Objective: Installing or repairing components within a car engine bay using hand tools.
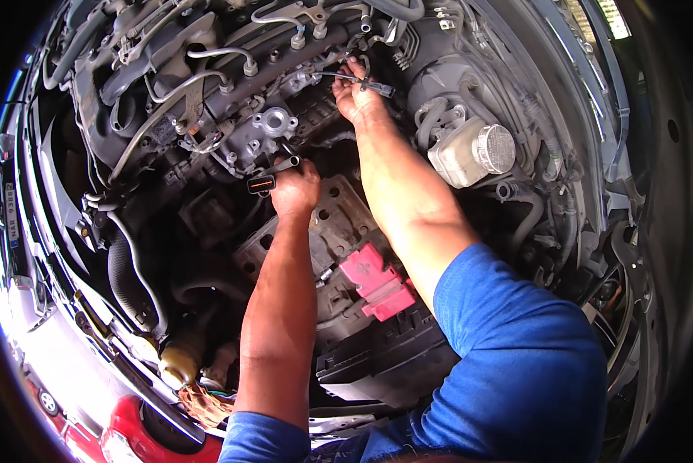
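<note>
My left hand (296, 189) is closed, wrapped round a dark tool (261, 184) with a silver tubular bar and an orange strip on its end; its exact kind is unclear. It is beside a silver metal housing (273, 122) with a round opening on the engine. Farther away and to the right, my right hand (353, 92) reaches to the engine's far end, fingers bent together among wires and pipes. Whatever is between those fingertips is too small to make out. A black cable connector (381, 89) on a thin wire lies across that hand.
Metal fuel pipes (184, 89) run along the engine at the left. A brake fluid reservoir (470, 154) with a round cap stands at the right. A red plastic cover (376, 282) sits over the black box (385, 355) between my forearms. A ribbed hose (130, 278) is at the left.
</note>
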Demonstrator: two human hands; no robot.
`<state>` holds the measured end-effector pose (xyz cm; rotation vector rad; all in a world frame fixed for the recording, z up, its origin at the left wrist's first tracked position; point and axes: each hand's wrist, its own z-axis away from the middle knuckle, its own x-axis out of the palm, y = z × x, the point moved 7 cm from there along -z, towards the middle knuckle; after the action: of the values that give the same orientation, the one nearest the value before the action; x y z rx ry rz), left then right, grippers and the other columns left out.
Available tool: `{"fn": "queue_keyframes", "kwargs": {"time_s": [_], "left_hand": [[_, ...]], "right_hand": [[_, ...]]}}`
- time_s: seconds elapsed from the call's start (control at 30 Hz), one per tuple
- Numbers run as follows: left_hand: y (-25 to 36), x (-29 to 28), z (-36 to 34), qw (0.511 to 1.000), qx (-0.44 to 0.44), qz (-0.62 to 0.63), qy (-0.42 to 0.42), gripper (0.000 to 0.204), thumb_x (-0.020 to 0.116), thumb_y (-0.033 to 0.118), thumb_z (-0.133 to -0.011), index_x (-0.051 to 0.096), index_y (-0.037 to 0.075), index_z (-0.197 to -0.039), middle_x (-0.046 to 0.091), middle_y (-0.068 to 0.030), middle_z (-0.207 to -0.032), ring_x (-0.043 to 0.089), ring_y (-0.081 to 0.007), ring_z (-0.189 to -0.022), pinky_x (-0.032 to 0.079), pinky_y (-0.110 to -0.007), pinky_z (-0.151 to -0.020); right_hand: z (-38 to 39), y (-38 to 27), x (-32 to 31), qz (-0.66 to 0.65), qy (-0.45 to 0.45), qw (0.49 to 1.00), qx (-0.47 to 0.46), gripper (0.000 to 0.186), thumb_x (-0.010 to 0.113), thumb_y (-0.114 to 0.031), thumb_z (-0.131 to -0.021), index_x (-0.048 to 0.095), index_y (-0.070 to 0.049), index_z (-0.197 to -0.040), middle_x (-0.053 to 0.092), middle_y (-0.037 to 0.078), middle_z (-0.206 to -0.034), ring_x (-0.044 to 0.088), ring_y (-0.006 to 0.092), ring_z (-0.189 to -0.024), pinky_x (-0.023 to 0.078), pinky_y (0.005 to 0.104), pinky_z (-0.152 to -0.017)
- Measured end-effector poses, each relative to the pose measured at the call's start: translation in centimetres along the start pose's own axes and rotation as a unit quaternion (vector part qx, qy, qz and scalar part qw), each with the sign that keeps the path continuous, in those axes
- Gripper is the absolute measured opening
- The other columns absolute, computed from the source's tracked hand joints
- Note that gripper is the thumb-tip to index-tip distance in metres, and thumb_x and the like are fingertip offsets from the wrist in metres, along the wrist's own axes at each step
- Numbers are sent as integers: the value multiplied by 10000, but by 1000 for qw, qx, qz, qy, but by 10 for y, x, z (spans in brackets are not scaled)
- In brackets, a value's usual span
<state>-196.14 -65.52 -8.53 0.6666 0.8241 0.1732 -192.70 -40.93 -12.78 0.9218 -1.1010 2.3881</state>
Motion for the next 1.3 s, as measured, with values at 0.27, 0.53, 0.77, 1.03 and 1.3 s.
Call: {"fn": "queue_keyframes", "kwargs": {"time_s": [0.27,0.53,0.77,1.03,1.3], "left_hand": [[-2,-2,-1,997,42,10,67,410,542,338,-862,527,-10,-1077,647,-276,-994,626,-458,-943,497,-496,-851],[-1,-2,1,1000,-15,14,8,587,503,454,-877,536,2,-1248,571,-319,-1207,547,-458,-1143,427,-472,-992],[3,0,0,999,22,10,36,493,517,409,-875,531,-3,-1145,611,-296,-1092,592,-458,-1034,468,-484,-909],[2,-5,2,997,29,9,66,429,533,369,-872,521,-7,-1077,649,-278,-984,627,-456,-945,500,-493,-843],[2,-3,0,997,47,5,65,424,555,351,-861,520,-20,-1061,651,-275,-943,633,-458,-906,506,-489,-820]], "right_hand": [[3,3,-1,32,12,999,23,284,816,-287,-778,594,-142,-880,561,12,-761,510,163,-649,409,307,-578],[0,0,0,20,8,1000,1,327,834,-305,-756,591,-133,-889,556,4,-731,505,162,-631,407,309,-570],[0,1,-2,25,18,999,18,327,822,-331,-766,590,-140,-897,560,10,-735,506,166,-612,408,315,-572],[1,3,-4,47,23,998,27,317,808,-353,-776,583,-162,-894,553,3,-743,494,162,-614,401,312,-580],[2,0,3,-51,14,999,10,169,778,-175,-812,622,-137,-863,617,10,-779,559,147,-663,430,298,-555]]}}
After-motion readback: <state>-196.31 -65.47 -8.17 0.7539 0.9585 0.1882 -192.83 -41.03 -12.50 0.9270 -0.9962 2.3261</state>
